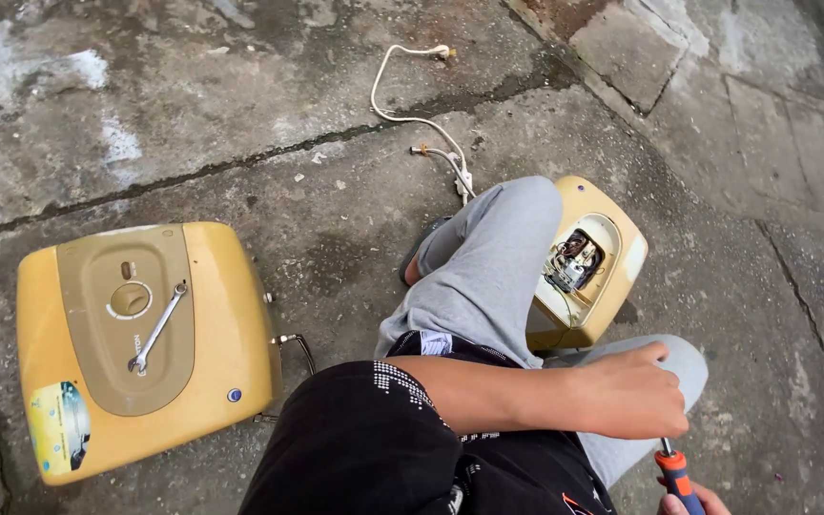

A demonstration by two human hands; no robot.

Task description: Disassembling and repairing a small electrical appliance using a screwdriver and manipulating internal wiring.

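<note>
Left hand (636, 391) pinched the metal shaft of the orange-and-blue-handled screwdriver (676, 477); right hand (693, 501) curled at its handle (mostly out of frame). Judged light, rigid; rubbery handle gave the best hold.

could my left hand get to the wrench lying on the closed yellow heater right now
Probably yes. The left hand is at the screwdriver, across the body from the wrench, which lies uncovered on the closed yellow heater. Nothing blocks it, but it's a long reach.
</note>
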